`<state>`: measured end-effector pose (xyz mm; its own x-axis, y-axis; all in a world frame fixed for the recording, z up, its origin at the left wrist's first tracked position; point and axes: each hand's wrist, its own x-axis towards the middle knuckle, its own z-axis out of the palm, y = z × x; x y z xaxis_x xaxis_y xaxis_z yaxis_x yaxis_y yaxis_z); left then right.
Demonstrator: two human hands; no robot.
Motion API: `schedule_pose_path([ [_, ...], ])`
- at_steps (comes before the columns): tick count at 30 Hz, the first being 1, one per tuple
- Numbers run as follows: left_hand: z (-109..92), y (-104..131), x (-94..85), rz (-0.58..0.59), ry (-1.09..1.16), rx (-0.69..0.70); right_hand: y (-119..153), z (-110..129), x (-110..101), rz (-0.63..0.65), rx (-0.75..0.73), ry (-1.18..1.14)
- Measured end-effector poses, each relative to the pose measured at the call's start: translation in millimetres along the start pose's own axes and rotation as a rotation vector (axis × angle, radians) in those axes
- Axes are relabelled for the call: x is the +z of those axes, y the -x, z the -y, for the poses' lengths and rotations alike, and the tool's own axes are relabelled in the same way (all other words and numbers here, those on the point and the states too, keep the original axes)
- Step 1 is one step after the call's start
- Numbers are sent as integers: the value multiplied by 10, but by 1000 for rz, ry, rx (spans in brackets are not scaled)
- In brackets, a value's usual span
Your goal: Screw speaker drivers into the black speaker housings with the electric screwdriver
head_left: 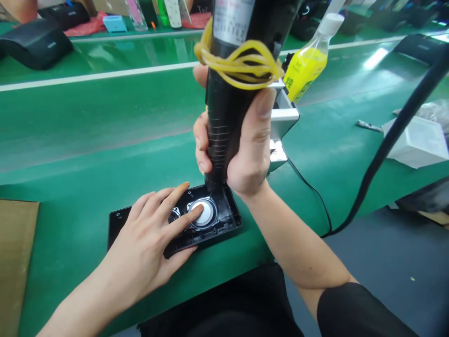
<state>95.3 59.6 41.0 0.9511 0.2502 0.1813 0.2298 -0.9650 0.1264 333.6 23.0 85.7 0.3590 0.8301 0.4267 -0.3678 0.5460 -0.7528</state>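
Note:
My right hand (254,135) is wrapped round a black electric screwdriver (224,121), which points down with its tip at the edge of a round speaker driver (209,217). Yellow rubber bands (242,65) circle the tool's upper body. The driver, pale in the middle, sits inside a black speaker housing (224,229) lying on the green bench. My left hand (150,229) steadies that housing, fingers spread across it and thumb along its near side. Its index fingertip rests on the driver. A second, smaller driver (174,215) is partly hidden beneath the fingers. The screw, if any, cannot be made out.
Behind the screwdriver stand a grey-white box-like stand (286,117) and a bottle of yellow drink (308,61). A thick black cable (382,159) crosses the right side. A white container (417,140) lies at right, cardboard (17,252) at left. Black speaker covers (38,44) sit farther back.

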Motion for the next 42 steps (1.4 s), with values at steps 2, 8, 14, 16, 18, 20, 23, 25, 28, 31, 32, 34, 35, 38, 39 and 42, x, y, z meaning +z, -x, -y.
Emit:
schedule_pose_path([
  [2, -1, -4, 1, 1, -3, 4, 2, -19, -18, 23, 6, 6],
  [8, 3, 3, -1, -3, -8, -2, 9, -62, -14, -5, 42, 29],
  [14, 12, 4, 14, 3, 3, -10, 36, -111, -39, 45, 47, 1],
  [16, 13, 0, 19, 5, 3, -11, 33, -136, -44, 38, 43, 2],
  [18, 14, -3, 20, 5, 12, -13, 24, -177, -44, 44, 26, 16],
  [20, 15, -4, 18, -2, 22, -11, 20, -232, -37, 90, -15, 16],
  [23, 21, -4, 15, -9, 17, 0, 54, -293, -14, 153, -51, 14],
  [25, 27, -4, 20, -6, 3, 9, 105, -294, 8, 159, -38, 37],
  [28, 32, -1, 32, -10, -20, 29, 176, -260, 25, 164, -11, 75],
  [31, 25, 7, 37, -13, -29, 35, 190, -249, 3, 231, 17, 51],
  [32, 20, 9, 37, -10, -27, 31, 186, -256, -9, 253, 18, 31],
  [34, 10, 11, 40, -2, -23, 20, 179, -276, -26, 265, 27, 23],
  [35, 6, 11, 42, 0, -22, 18, 180, -289, -28, 255, 29, 37],
  [38, 0, 12, 60, -14, -30, 16, 201, -332, -12, 217, 38, 110],
  [39, 0, 13, 68, -21, -35, 17, 205, -343, -1, 212, 30, 121],
  [42, -2, 20, 96, -59, -40, 26, 173, -293, 29, 189, 9, 136],
])
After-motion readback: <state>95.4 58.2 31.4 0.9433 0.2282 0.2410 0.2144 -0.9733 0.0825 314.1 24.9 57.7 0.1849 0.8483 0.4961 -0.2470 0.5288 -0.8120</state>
